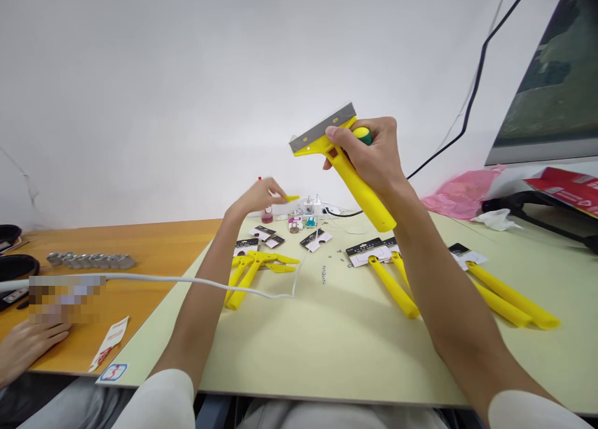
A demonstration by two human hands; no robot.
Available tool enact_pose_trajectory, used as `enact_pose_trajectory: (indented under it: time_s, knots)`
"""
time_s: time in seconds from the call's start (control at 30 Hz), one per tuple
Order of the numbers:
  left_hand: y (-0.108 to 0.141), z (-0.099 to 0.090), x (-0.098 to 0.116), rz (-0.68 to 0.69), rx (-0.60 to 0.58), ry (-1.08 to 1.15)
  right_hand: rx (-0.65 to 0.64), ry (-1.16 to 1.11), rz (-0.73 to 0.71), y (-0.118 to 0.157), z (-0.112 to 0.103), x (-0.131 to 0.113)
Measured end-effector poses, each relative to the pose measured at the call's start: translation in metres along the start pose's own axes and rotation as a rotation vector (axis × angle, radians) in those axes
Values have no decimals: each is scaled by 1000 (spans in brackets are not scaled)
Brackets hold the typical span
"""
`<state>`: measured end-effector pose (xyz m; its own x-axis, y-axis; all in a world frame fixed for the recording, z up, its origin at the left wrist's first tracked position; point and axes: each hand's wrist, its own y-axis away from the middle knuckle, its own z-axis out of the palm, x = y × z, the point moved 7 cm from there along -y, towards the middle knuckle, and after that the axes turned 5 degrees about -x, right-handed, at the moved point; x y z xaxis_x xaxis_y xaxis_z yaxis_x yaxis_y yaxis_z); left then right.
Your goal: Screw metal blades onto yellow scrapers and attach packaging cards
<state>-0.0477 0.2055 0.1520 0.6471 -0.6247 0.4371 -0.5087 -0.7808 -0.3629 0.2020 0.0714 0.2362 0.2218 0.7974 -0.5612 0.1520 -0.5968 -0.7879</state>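
Note:
My right hand [380, 155] is raised above the table, wrapped round a yellow scraper [362, 189] with its thumb on the grey metal blade plate [322, 129]. A green-and-yellow rounded end [363, 135], like a screwdriver handle, shows in the same hand; the rest of it is hidden. My left hand [260, 195], lower and further left, pinches a flat yellow piece [292, 198] between its fingertips. Below it, several yellow scraper handles [252, 276] lie in a pile. Small metal parts, perhaps screws [324, 275], stand in a line mid-table.
More yellow scrapers [395, 289] with black-and-white cards [369, 253] lie at right. A white cable [187, 279] crosses in front of my left forearm. Another person's hand [32, 348] rests on the orange table [154, 242] beside metal parts [91, 261]. Pink plastic [460, 192] sits back right.

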Motion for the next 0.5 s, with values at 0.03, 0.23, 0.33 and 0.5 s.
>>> enact_pose_trajectory:
  time_s: [0.03, 0.23, 0.33, 0.5]
  knots:
    - [6, -23, 12, 55, 199, -22, 9, -7, -7, 0, 1, 2]
    - [54, -87, 69, 208, 693, 182, 27, -91, -69, -2, 4, 9]
    - [68, -91, 97, 319, 694, 268, 8, -82, -59, -1, 6, 11]
    - [75, -86, 122, 468, 583, 354, -12, -69, -59, 1, 9, 10]
